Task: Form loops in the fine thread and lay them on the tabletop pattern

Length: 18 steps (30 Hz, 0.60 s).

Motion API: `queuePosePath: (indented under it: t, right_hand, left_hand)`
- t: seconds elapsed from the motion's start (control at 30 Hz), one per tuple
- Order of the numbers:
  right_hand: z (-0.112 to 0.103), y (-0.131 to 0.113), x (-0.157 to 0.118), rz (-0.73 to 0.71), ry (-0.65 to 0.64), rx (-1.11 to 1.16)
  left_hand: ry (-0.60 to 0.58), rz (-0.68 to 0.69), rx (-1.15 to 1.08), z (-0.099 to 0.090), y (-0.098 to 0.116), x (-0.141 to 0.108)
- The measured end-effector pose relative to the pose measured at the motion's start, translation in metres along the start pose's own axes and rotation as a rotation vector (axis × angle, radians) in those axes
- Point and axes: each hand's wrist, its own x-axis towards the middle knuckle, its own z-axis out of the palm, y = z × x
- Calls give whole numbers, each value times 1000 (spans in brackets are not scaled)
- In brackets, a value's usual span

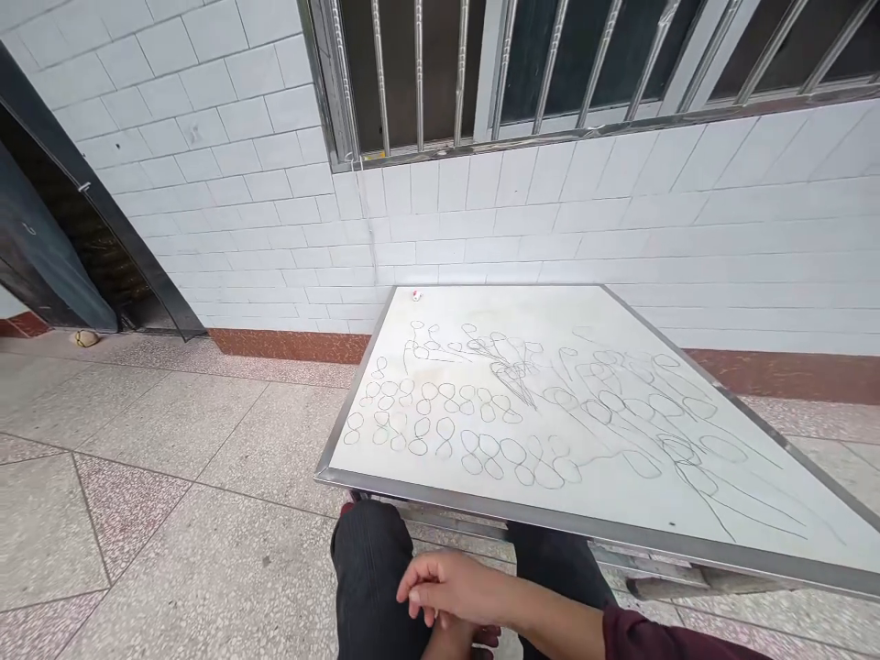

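Note:
My right hand (440, 584) rests across my left wrist above my lap, its fingers loosely bent and a little apart, with nothing in them. My left hand (487, 634) lies underneath, mostly hidden by my right wrist; only bits of its fingers show. In front of my knees stands a white-topped table (474, 307) with a metal rim. Pencil-like loops, ovals and long scribbled lines cover much of its top. Neither hand touches the table.
A small white and red object (416, 295) lies at the table's far left corner. Behind are a white tiled wall (261, 220) and a barred window (550, 64). A dark doorway (89, 211) stands at left, with a tan round object (86, 338) on the floor nearby.

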Motion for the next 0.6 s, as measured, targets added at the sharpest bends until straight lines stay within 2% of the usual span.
queuePosePath:
  t: [0.1, 0.17, 0.27, 0.43, 0.6]
  right_hand:
    - [-5, 32, -20, 60, 74, -6]
    - [-10, 42, -32, 79, 142, 49]
    - [-18, 44, -45, 75, 235, 112]
    - [-33, 38, -60, -29, 275, 127]
    - [-45, 45, -79, -101, 354, 89]
  left_hand:
    - [107, 42, 40, 1, 4, -7]
    - [117, 53, 68, 2, 7, -11]
    - [111, 70, 111, 3, 13, -14]
    - [102, 67, 159, 3, 18, -9]
    - [89, 71, 152, 1, 16, -5]
